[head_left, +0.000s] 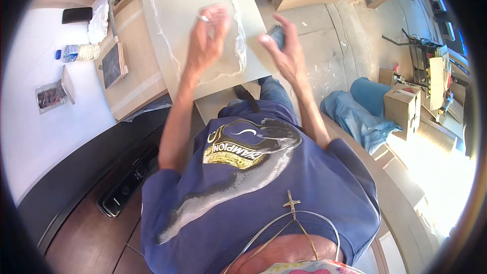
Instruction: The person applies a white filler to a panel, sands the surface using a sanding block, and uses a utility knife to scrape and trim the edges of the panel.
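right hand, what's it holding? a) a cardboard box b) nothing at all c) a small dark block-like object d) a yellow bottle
c: the right hand is wrapped around a small dark object above the pale board, while the left hand hangs over the clear plastic film beside it.

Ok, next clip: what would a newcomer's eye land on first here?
Probably the two raised hands at top centre: the left hand, a ring on one finger, pinches clear plastic film lying on a pale flat panel, while the right hand holds a small dark object at the panel's right edge. Next, the blue printed shirt fills the lower middle, and a blue sheet and cardboard box sit at right.
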`<move>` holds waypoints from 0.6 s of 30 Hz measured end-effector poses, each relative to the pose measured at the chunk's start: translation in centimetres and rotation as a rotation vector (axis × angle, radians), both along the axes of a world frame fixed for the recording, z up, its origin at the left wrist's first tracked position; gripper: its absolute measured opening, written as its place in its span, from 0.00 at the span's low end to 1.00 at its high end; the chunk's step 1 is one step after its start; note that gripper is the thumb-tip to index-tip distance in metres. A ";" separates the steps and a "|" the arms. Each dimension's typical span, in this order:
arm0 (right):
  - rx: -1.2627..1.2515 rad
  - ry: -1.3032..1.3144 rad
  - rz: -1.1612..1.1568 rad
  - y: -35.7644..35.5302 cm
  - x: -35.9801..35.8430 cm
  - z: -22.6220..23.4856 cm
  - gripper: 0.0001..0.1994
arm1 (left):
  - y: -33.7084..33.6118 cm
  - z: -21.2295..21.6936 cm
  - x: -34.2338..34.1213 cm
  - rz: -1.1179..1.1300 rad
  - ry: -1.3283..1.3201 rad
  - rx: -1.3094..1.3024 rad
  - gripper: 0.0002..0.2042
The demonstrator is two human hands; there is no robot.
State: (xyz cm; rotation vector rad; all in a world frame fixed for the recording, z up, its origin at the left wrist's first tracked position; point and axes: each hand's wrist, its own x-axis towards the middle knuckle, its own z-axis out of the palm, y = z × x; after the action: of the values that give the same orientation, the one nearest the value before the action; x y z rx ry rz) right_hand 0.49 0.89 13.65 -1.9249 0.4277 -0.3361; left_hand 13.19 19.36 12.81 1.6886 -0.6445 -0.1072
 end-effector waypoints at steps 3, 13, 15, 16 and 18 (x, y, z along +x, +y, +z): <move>0.159 0.035 0.222 4.8 3.1 3.0 0.41 | 1.8 1.5 -5.4 -0.015 0.400 -0.191 0.17; -0.439 -0.236 0.105 2.9 2.5 -2.7 0.29 | 17.7 -1.6 -1.8 0.706 0.276 -0.213 0.13; -0.422 -0.134 0.005 0.0 1.7 -5.7 0.21 | 21.6 -3.0 -0.7 0.855 0.248 -0.188 0.14; -0.328 -0.065 0.006 -1.1 1.2 -7.1 0.17 | 22.4 -3.6 0.0 0.897 0.241 -0.162 0.15; -0.061 0.020 0.009 -1.7 0.6 -8.3 0.14 | 22.4 -4.6 1.7 0.894 0.229 -0.117 0.17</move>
State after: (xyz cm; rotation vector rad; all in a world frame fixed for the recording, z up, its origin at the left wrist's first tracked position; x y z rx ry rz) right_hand 1.04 -0.82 5.36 -1.9906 0.4265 -0.3272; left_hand 14.84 41.72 8.20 1.6772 0.2991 0.3626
